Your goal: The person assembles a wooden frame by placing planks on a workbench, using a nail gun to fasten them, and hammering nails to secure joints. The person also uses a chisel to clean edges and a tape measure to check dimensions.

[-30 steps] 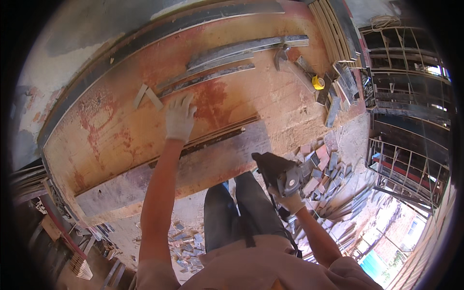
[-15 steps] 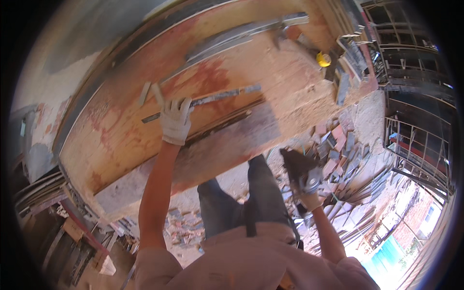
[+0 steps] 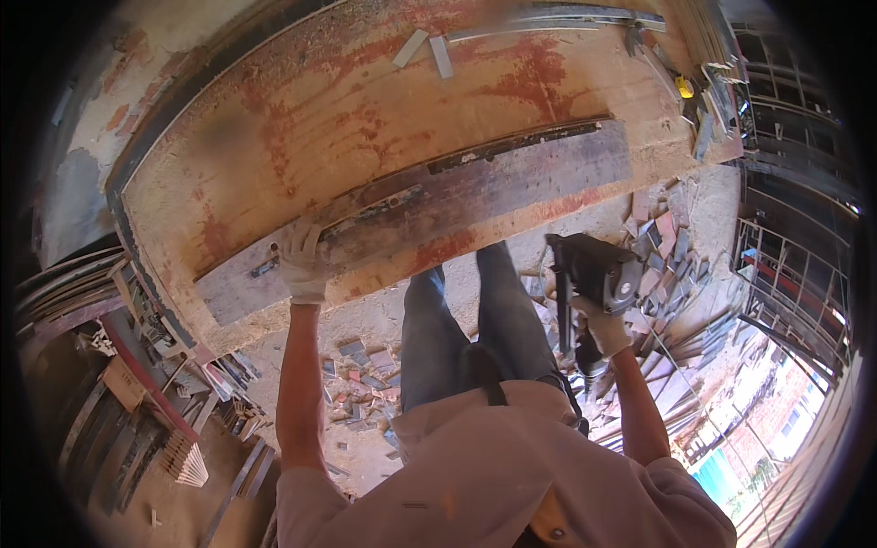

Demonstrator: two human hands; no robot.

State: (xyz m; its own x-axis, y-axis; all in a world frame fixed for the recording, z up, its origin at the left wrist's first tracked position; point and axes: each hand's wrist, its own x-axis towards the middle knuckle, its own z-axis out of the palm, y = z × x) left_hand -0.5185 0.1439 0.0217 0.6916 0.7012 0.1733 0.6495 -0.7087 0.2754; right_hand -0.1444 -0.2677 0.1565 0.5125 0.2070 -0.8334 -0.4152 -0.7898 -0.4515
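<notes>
My left hand (image 3: 301, 265), in a pale work glove, is closed over a narrow dark wooden strip (image 3: 375, 210). The strip lies along a long grey-purple board (image 3: 548, 173) at the near side of the workbench. One end of it shows left of my fingers, and the rest runs right. Another dark strip (image 3: 521, 146) rests along the board's far edge. Out beyond the bench's near edge, my right hand (image 3: 603, 329), also gloved, grips a black nail gun (image 3: 594, 272). The tool hangs in the air to the right of my legs.
On the reddish-stained bench top (image 3: 365, 119) lie two short wood pieces (image 3: 440, 57), longer strips (image 3: 585, 14), a hammer (image 3: 637, 38) and a yellow tape measure (image 3: 683, 87). Offcuts (image 3: 658, 237) litter the floor at right. Stacked timber (image 3: 100, 420) stands at lower left.
My left hand has brought the strip nearer, from over the bench onto the grey-purple board. My right hand has raised the nail gun slightly, and the view has shifted.
</notes>
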